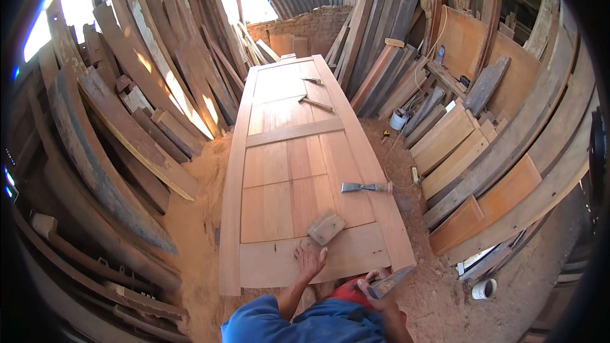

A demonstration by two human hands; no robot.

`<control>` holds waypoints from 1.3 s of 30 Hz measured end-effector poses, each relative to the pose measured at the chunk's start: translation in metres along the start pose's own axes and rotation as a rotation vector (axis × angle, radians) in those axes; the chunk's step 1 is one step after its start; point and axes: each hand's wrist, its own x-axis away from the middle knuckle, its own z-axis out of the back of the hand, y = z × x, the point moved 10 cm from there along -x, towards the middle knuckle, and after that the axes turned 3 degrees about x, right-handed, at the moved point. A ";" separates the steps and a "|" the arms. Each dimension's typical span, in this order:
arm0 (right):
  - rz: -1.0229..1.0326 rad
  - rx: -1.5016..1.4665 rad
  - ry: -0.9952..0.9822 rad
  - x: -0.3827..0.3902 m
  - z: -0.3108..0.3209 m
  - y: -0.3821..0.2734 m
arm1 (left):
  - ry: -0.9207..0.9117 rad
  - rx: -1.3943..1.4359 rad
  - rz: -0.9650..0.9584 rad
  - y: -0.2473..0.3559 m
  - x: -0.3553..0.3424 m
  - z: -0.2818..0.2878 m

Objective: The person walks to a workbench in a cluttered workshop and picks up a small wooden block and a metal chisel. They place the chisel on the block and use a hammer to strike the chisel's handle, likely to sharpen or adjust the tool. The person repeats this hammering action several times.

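Note:
A pale wooden panel door (267, 213) lies flat in front of me, its near end at my waist. My left hand (309, 259) rests with fingers spread on the door's near rail. Just beyond its fingertips sits a small, worn block (326, 227), tilted across the panel's edge. At the near right corner my right hand (380, 292) is closed around a flat grey piece with a straight edge (392, 282), whose kind I cannot make out. A broad-bladed chisel (365, 187) lies across the right stile. Farther up rest a hammer (316, 103) and a small tool (312, 80).
Planks (121, 121) lean in rows on the left, and more boards (470, 146) stack up on the right. A white bucket (399, 119) and a yellow tape measure (386, 133) sit right of the door. A white pot (484, 289) lies on the dusty floor (197, 216).

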 end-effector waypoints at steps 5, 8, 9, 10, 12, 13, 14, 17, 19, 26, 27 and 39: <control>0.039 -0.061 -0.024 0.017 -0.012 0.029 | 0.008 -0.122 -0.160 0.000 -0.070 -0.019; 0.001 -0.037 -0.019 0.025 -0.012 0.027 | -0.230 -0.179 -0.063 0.022 -0.078 -0.029; -0.019 -0.025 -0.018 0.027 -0.011 0.026 | -0.319 -0.207 0.012 0.028 -0.074 -0.028; 0.014 -0.016 -0.001 0.028 -0.007 0.019 | -0.331 -0.191 0.025 0.028 -0.074 -0.031; 0.080 -0.003 0.064 0.030 0.004 0.004 | -0.360 -0.172 0.021 0.034 -0.080 -0.037; 0.100 0.007 0.040 0.031 0.004 0.004 | -0.294 -0.230 0.000 0.031 -0.082 -0.038; 0.113 0.026 0.040 0.034 0.005 0.010 | -0.238 -0.282 -0.045 0.027 -0.080 -0.046; -0.043 -0.129 -0.038 0.040 0.006 0.058 | -0.252 -0.253 -0.232 0.034 -0.082 -0.054; -0.075 -0.130 -0.132 0.033 -0.005 0.065 | -0.219 -0.256 -0.246 0.012 -0.085 -0.042; 0.093 -0.239 0.085 0.047 0.042 0.053 | -0.439 -0.334 -0.190 0.051 -0.010 -0.038; 0.088 -0.246 0.099 0.049 0.044 0.054 | -0.452 -0.315 -0.187 0.045 -0.005 -0.036; 0.012 -0.182 0.139 0.062 0.037 0.056 | -0.473 -0.429 -0.214 0.068 -0.033 -0.023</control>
